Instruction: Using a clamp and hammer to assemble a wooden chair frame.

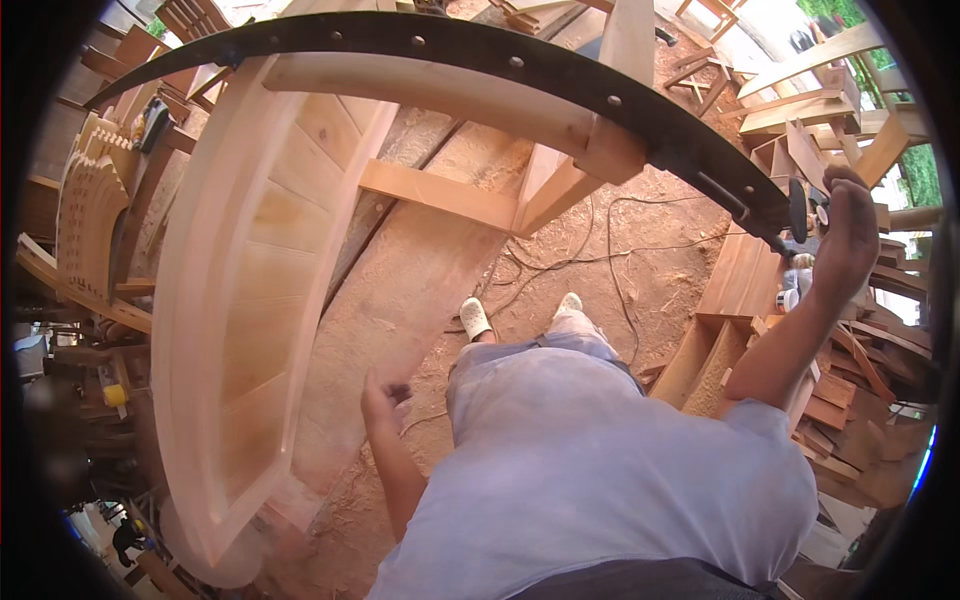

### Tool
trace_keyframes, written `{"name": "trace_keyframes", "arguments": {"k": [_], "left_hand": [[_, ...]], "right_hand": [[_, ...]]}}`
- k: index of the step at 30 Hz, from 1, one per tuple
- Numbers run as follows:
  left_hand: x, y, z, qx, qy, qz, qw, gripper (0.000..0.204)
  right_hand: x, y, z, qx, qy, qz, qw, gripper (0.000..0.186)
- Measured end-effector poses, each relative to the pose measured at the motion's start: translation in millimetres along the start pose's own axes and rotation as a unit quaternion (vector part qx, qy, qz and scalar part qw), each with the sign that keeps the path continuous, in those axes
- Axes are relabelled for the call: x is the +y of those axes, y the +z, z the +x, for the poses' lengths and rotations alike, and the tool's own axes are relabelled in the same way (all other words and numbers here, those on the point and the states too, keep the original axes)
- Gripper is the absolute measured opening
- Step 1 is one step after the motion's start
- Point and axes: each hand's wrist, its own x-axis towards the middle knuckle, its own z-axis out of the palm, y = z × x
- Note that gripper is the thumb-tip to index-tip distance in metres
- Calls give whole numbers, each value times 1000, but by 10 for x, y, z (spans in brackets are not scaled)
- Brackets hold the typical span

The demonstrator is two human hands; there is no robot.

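Note:
A long black metal bar clamp with holes (517,62) arches across the upper view, over a pale wooden frame with a panelled section (262,310) on the left and a crosspiece (437,192). A wooden block (612,150) sits against the bar. At the bar's right end, my right hand (843,240) is closed around the clamp's handle, partly hidden by the fingers. My left hand (385,400) hangs loosely open beside my body, with nothing in it, near the pale plank surface (400,290) beneath the frame.
Dark cables (612,260) lie on the dusty floor (660,280) by my feet. A wooden box (700,365) and timber offcuts (840,400) are on the right. Stacked carved wooden pieces (95,210) stand at the left, and more timber structures (800,85) fill the back right.

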Motion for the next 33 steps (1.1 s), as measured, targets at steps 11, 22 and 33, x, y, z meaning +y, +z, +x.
{"name": "trace_keyframes", "arguments": {"k": [11, 22, 33], "left_hand": [[-339, -78, 380, 378, 233, -558, 701, 60], [-626, 1721, 410, 97, 252, -613, 743, 28], [-2528, 3379, 2352, -181, 170, 196, 949, 57]], "right_hand": [[788, -77, -548, -297, 109, -55, 947, 39], [1144, -12, -582, -302, 51, 206, 929, 46], [1016, 340, -786, -2, 63, 262, 963, 35]]}}
